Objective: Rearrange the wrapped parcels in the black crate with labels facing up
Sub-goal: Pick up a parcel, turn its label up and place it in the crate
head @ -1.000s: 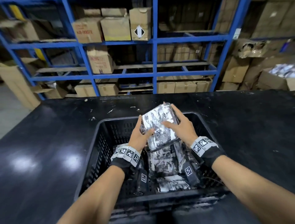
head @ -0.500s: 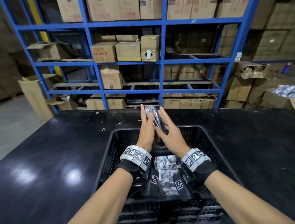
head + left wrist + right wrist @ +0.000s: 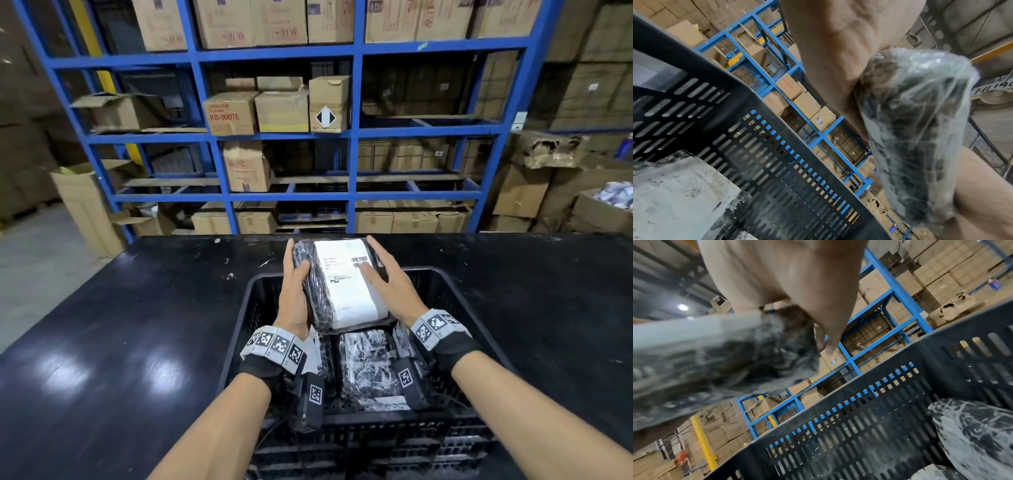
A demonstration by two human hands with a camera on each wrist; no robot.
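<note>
Both hands hold a black plastic-wrapped parcel (image 3: pixel 318 287) above the far half of the black crate (image 3: pixel 457 308). Its white label (image 3: pixel 346 284) with a barcode faces up. My left hand (image 3: pixel 294 298) grips the parcel's left edge, thumb over the top. On the right edge, my right hand (image 3: pixel 390 291) lays its thumb on the label. In the left wrist view the parcel (image 3: pixel 916 129) sits against the left hand (image 3: pixel 838 48). The right wrist view shows the parcel (image 3: pixel 705 361), blurred, under the right hand (image 3: pixel 787 280). More wrapped parcels (image 3: pixel 370 366) lie in the crate below.
The crate stands on a black table (image 3: pixel 137 325). Blue shelving (image 3: pixel 354 137) loaded with cardboard boxes stands behind the table's far edge. Cartons (image 3: pixel 524 192) are stacked at the right. Slotted crate walls (image 3: pixel 756 146) (image 3: pixel 879 418) rise close beside both wrists.
The parcel was held edge-on between both palms half a second ago. It now lies flat with its white label turned up. The head view has tilted upward.
</note>
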